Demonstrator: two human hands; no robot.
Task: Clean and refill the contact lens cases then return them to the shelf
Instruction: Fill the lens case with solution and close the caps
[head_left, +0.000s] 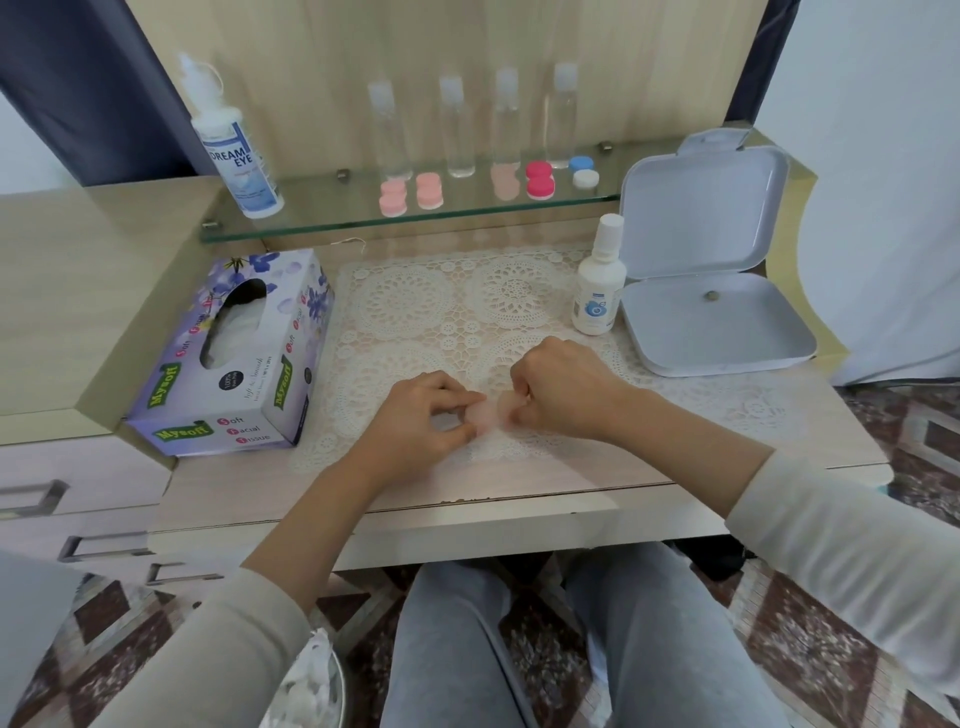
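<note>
Over the lacy white mat, we hold a pale pink, smooth plastic case with two round lobes; our left hand pinches its left lobe, our right hand curls tight round its right, so it lies between both grips

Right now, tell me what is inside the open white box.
On the floor of the open white box lies one small dark round object, too small to identify. The small bottle hides part of its left rim.
</note>
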